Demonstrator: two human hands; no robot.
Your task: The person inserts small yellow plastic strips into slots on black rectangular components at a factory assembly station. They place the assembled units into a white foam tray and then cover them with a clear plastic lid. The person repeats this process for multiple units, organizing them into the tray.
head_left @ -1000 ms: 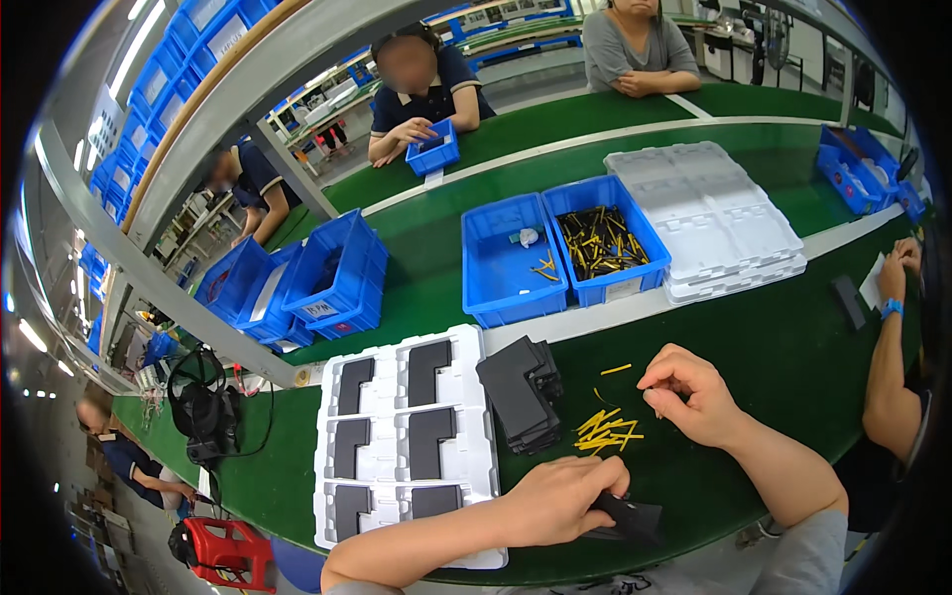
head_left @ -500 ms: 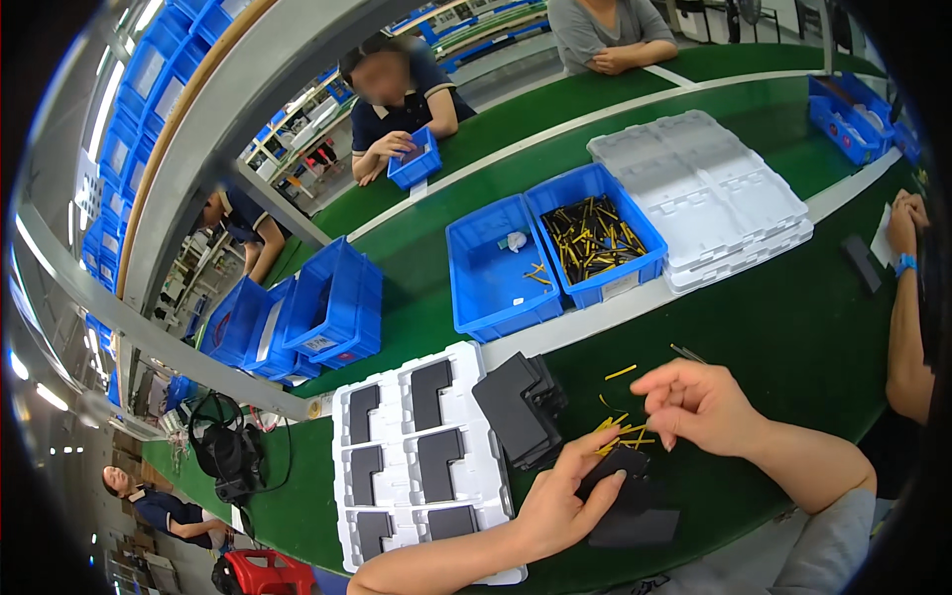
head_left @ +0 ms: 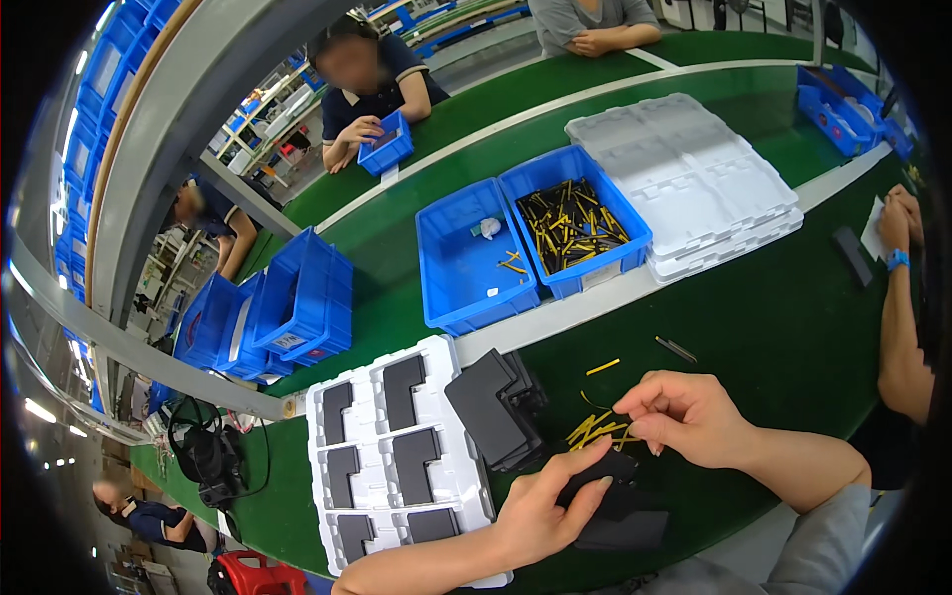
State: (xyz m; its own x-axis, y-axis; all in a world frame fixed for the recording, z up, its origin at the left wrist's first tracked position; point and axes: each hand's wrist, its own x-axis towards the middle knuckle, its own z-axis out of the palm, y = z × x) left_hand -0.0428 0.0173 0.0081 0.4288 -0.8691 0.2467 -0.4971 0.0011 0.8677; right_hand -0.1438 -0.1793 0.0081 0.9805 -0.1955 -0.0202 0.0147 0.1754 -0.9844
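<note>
My left hand [head_left: 550, 501] is closed on a flat black piece [head_left: 613, 468], thumb and fingers at its near edge. Just right of it, my right hand [head_left: 689, 416] has thumb and fingertips pinched together; anything between them is too small to make out. Several thin yellow strips [head_left: 589, 428] lie loose on the green table by the fingertips of both hands. Under the held piece another flat black piece [head_left: 625, 531] lies on the table. A stack of L-shaped black pieces [head_left: 491, 407] stands beyond my left hand, by the white tray.
My left forearm crosses a white tray [head_left: 471, 466] with black L-shaped pieces in its pockets. Behind are a blue bin [head_left: 461, 263] with a few scraps and a blue bin [head_left: 645, 248] full of black-and-yellow strips. White trays [head_left: 684, 178] are stacked beside it. A co-worker's arm [head_left: 902, 317] rests at right.
My right hand has come down slightly, and its fingers have closed into a pinch by the yellow strips. My left hand keeps the black piece. The whole view has shifted a little.
</note>
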